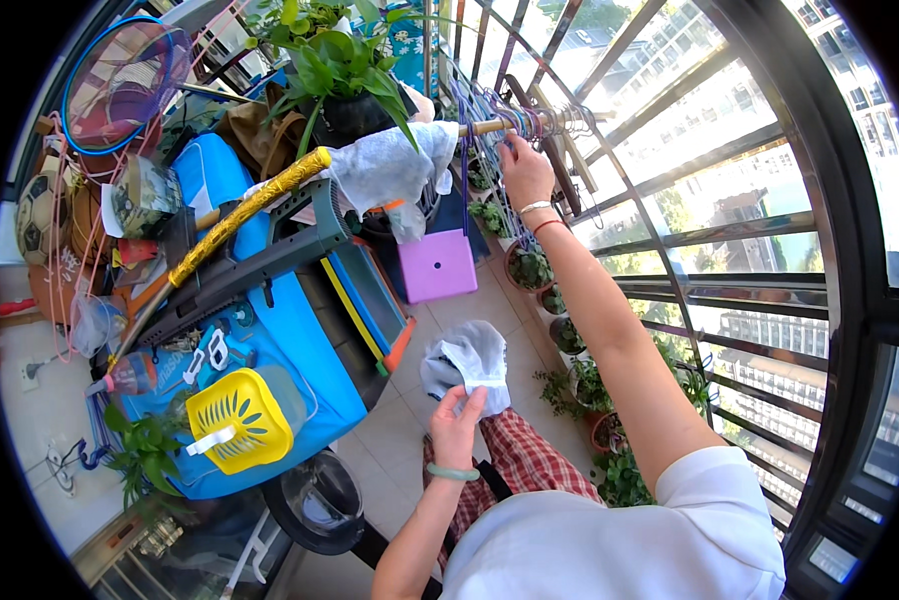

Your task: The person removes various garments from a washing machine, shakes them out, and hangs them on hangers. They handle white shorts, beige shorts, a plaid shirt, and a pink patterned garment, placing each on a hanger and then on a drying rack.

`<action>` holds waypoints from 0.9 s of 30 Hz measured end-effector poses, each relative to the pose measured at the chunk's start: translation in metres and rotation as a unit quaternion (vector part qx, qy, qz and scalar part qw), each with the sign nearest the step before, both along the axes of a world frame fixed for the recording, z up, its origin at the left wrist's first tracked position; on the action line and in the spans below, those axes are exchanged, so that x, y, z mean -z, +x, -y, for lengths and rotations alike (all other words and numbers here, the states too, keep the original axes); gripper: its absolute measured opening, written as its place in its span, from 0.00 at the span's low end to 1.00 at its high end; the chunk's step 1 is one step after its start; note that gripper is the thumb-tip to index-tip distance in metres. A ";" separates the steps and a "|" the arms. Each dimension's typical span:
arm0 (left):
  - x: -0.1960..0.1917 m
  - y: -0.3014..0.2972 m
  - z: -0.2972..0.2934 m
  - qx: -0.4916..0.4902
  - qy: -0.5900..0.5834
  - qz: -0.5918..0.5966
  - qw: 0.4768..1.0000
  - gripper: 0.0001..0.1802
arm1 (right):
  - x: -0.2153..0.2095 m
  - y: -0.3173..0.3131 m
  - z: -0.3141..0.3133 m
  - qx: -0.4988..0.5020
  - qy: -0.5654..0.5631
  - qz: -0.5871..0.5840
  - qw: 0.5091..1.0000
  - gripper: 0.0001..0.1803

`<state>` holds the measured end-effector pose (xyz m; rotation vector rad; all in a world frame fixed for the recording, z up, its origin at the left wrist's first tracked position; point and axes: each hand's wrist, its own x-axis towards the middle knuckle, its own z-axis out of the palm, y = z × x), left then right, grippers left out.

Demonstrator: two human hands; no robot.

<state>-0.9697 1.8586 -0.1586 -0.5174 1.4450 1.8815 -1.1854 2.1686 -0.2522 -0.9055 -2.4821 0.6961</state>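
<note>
My left hand [458, 425], with a pale green bangle at its wrist, pinches a light grey-white piece of cloth [478, 350] by its edge. The cloth hangs bunched in front of my body; its exact kind I cannot make out. My right arm stretches out to a wooden rod [485, 127], where several wire clothes hangers [545, 122] hang close together. My right hand [526, 172] is closed at the hooks, with thumb and fingers on a hanger. Left of it, a pale grey towel [395, 165] lies draped over the rod.
A purple stool [438, 266] stands on the tiled floor. Potted plants [530, 268] line the barred window at right. At left, a blue-covered surface [300, 400] carries a yellow basket [240, 420], a long toy gun [260, 275] and a gold-wrapped pole [250, 215].
</note>
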 end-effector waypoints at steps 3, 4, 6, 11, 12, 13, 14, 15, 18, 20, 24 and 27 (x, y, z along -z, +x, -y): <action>-0.001 0.000 0.001 -0.001 0.001 0.003 1.000 0.10 | 0.020 -0.004 0.008 -0.003 -0.103 -0.023 0.994 0.17; -0.001 0.000 0.002 -0.002 0.000 0.003 1.000 0.10 | 0.025 -0.006 0.010 0.012 -0.153 -0.012 0.988 0.18; 0.000 0.001 0.004 -0.003 -0.012 -0.001 1.000 0.10 | 0.034 -0.007 0.012 0.016 -0.193 0.005 0.981 0.20; 0.005 0.002 0.009 -0.014 -0.012 -0.005 1.000 0.09 | 0.034 -0.008 0.013 -0.008 -0.084 0.112 0.990 0.17; 0.006 0.002 0.009 -0.015 -0.013 -0.004 1.000 0.09 | 0.032 -0.008 0.014 -0.019 -0.017 0.141 0.990 0.16; 0.006 0.002 0.010 -0.015 -0.013 -0.002 1.000 0.09 | 0.029 -0.007 0.014 -0.029 -0.045 0.128 0.990 0.15; 0.007 0.003 0.011 -0.014 -0.007 0.002 1.000 0.09 | 0.027 -0.007 0.016 -0.036 -0.029 0.133 0.990 0.15; 0.007 0.003 0.011 -0.013 -0.002 0.005 1.000 0.10 | 0.024 -0.006 0.016 -0.042 -0.013 0.138 0.989 0.14; 0.007 0.003 0.012 -0.012 0.005 0.009 1.000 0.10 | 0.016 -0.004 0.018 -0.054 0.033 0.112 0.992 0.14; 0.006 0.003 0.013 -0.011 0.005 0.008 1.000 0.10 | 0.012 -0.004 0.017 -0.062 0.036 0.081 0.994 0.14; 0.005 0.003 0.015 -0.002 0.004 0.005 1.000 0.10 | 0.007 -0.003 0.015 -0.077 0.010 0.014 0.997 0.14; 0.003 0.004 0.016 0.004 -0.001 -0.007 1.000 0.09 | 0.003 0.003 0.013 -0.080 0.033 -0.023 0.996 0.12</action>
